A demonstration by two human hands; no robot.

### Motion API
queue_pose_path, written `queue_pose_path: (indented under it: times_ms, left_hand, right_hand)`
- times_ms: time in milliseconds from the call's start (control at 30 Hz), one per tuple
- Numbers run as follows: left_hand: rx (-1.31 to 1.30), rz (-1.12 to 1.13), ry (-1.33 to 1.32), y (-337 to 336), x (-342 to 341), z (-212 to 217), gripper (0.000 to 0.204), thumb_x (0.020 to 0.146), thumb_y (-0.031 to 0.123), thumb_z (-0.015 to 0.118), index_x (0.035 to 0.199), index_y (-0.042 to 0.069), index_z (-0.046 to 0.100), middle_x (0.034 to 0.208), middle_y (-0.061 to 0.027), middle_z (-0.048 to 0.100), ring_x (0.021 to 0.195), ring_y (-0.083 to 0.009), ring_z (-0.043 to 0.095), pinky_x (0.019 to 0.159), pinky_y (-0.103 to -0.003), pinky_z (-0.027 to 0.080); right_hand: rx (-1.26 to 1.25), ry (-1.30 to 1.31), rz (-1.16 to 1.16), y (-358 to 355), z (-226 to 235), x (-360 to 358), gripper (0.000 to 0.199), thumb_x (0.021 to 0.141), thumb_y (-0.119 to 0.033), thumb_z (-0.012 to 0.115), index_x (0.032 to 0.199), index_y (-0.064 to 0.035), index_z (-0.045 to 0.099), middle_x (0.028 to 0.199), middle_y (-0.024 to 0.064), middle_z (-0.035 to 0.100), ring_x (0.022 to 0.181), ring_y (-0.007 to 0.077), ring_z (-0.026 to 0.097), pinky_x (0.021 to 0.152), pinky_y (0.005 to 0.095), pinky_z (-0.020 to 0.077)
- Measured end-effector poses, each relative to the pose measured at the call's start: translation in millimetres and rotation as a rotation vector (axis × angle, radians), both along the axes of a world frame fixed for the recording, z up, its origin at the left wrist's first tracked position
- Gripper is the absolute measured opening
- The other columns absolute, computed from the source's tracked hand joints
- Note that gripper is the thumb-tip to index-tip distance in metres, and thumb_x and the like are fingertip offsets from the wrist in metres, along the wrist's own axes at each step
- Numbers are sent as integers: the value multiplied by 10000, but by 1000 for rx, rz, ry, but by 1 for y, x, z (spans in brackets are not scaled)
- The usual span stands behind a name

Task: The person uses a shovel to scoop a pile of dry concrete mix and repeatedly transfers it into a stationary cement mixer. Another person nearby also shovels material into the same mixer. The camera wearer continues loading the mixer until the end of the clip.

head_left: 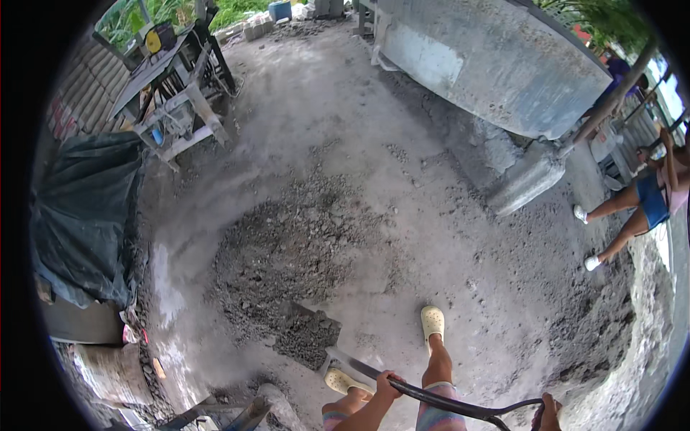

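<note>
Our right fingers (pixel 550 408) and left fingers (pixel 389 385) grasp the curved, black-shafted shovel (pixel 440 401), its loaded end at the grey, crumbly rubble patch's (pixel 284 248) near edge; we seem mid-scoop, likely needing a level lift next.

Counts by zone. Lower centre of frame: shovel (pixel 449 405), 1; bare hands, 2, namely left hand (pixel 388 385) and right hand (pixel 550 414); pale yellow clogs (pixel 433 322), 2. Right edge: other person (pixel 652 195), 1; white shoes (pixel 591 263), 2. Upper left: wooden table (pixel 169 93), 1. Left edge: dark tarp (pixel 88 212), 1. Top edge: blue bucket (pixel 280 10), 1. Upper right: large grey slab-sided container (pixel 489 65), 1. Soil clods (pixel 287 251), centre: too many to count.
</note>
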State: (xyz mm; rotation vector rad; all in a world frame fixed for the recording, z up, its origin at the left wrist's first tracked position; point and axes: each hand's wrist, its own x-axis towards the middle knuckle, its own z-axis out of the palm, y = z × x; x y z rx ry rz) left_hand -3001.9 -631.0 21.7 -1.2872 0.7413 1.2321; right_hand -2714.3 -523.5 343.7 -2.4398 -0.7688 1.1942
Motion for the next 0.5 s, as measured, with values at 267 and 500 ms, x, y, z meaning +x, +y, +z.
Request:
queue_pose_path:
  times_ms: [267,500]
  left_hand:
    - [43,-703,821,41,25,10,135,636,119,471,545,83,378,513,-58,412,473,-220,407,516,-369,364]
    - [-213,-295,593,258,-97,184,79,580,93,471,553,100,397,544,-45,419,497,-219,423,496,-366,363]
  right_hand:
    - [-9,137,-40,88,25,57,349,735,-393,503,535,-118,423,395,21,371,292,136,340,292,247,290]
    - [-130,470,-136,193,-34,53,330,753,-374,502,553,-117,451,391,15,365,301,127,341,295,235,282]
